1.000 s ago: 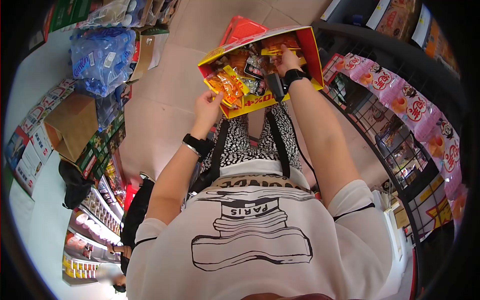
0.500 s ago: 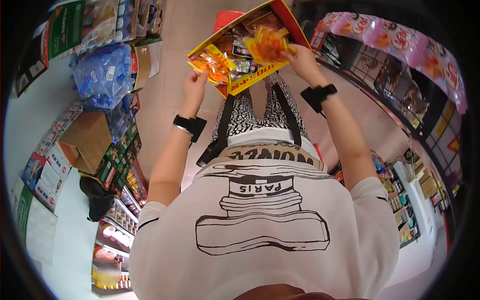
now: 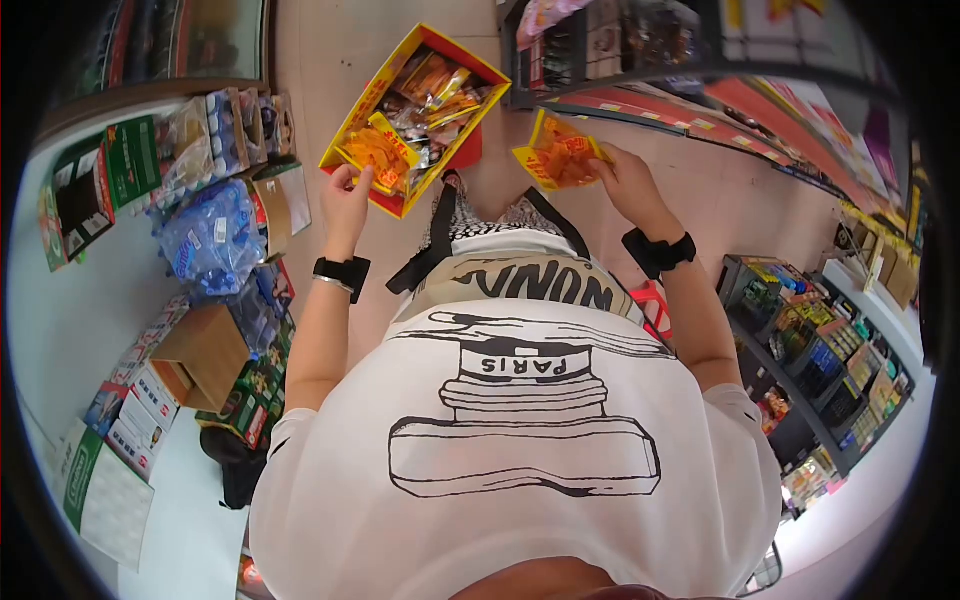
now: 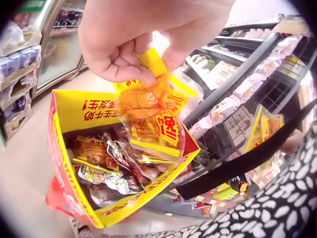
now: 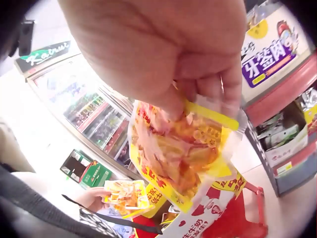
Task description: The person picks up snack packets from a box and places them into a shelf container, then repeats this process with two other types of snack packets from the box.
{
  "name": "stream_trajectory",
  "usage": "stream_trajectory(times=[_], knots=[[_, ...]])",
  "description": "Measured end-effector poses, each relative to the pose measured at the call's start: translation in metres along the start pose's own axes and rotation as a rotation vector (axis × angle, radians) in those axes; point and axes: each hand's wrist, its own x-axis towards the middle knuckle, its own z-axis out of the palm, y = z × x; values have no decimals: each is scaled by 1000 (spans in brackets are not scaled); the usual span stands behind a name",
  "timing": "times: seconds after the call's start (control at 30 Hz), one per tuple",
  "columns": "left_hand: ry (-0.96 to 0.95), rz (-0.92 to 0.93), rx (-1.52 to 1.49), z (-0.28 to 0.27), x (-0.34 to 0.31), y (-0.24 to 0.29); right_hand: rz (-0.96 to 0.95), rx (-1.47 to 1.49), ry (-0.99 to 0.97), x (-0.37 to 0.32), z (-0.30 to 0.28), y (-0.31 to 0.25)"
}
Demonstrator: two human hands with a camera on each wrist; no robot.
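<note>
My left hand [image 3: 345,208] pinches the top edges of orange-and-yellow snack packets [image 4: 146,106] at the near corner of a yellow-rimmed cardboard box [image 4: 74,183]. Through their clear film, orange pieces show. Inside the box lie several more snack packets [image 4: 106,171], some silvery and dark. Off to the right of the box, my right hand [image 3: 632,190] holds other orange snack packets [image 5: 178,148] by their yellow top edge, thumb against fingers. These hang apart from the box, in front of my body.
Under the box is a red stool-like support [image 5: 237,213]. Blue-wrapped bottles [image 3: 210,235] and an open brown carton [image 3: 200,355] stand along the left. Shelving with hanging goods [image 3: 690,120] runs along the front right, and another stocked rack [image 3: 830,350] stands farther back on the right.
My right hand has lifted snack packets out of the box and carried them to the right. My left hand keeps its packets at the box corner. The view has turned, and the box now appears farther left.
</note>
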Motion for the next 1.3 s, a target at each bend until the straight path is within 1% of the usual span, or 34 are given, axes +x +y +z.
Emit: stream_trajectory(times=[0.03,0.1,0.13,0.2,0.23,0.3,0.33,0.37,0.4,0.43,0.47,0.53,0.57,0.6,0.67,0.7,0.77,0.8,0.83,0.87,0.93,1.0,1.03,1.07,1.13,1.17,1.23,1.27,1.3], knots=[[-4,29,3,5,-3,12,13,-6,64,-11,-5,9],[-38,233,82,12,-14,33,44,-7,149,-36,-12,27],[-46,254,90,19,-22,49,76,-3,203,-50,-18,38],[-97,453,173,33,-36,88,106,33,257,-81,-33,53],[-107,488,179,41,-42,106,131,56,291,-95,-41,61],[-119,710,251,60,-60,140,141,69,362,-126,-54,86],[-134,742,246,66,-69,153,148,67,398,-140,-58,94],[-190,791,275,77,-76,169,150,70,436,-154,-64,107],[-243,842,302,89,-83,184,203,65,472,-169,-70,118],[-285,932,325,103,-90,199,257,63,507,-184,-74,130],[-296,970,320,117,-98,212,264,65,547,-199,-76,144],[-390,1032,264,147,-111,239,170,105,737,-226,-78,169],[-398,1122,284,158,-115,251,266,173,799,-238,-76,172],[-409,1171,265,172,-119,264,271,161,851,-251,-75,182],[-507,1223,293,200,-128,286,278,507,938,-272,-77,196],[-549,1257,232,214,-133,297,269,495,981,-284,-82,200],[-591,1326,184,243,-138,314,330,617,1009,-304,-89,202],[-631,1354,151,254,-140,322,319,610,1039,-310,-93,203],[-669,1365,121,265,-143,330,275,678,1127,-315,-96,205],[-667,1393,117,276,-145,338,227,745,1213,-319,-99,208],[-709,1448,98,297,-150,355,212,779,1235,-330,-108,217],[-719,1493,53,317,-156,371,200,987,1280,-338,-123,219],[-738,1477,26,327,-159,377,162,1070,1249,-344,-136,211],[-754,1460,-3,339,-160,385,147,1053,1265,-346,-146,210],[-755,1513,-15,361,-161,401,83,1311,1284,-348,-162,214],[-804,1496,-23,372,-162,408,67,1343,1258,-350,-171,218],[-901,1469,-34,393,-163,420,31,1376,1273,-347,-188,232],[-901,1470,-41,402,-165,428,-7,1417,1279,-345,-198,238],[-914,1423,-54,410,-167,439,-15,1408,1279,-341,-212,243]])
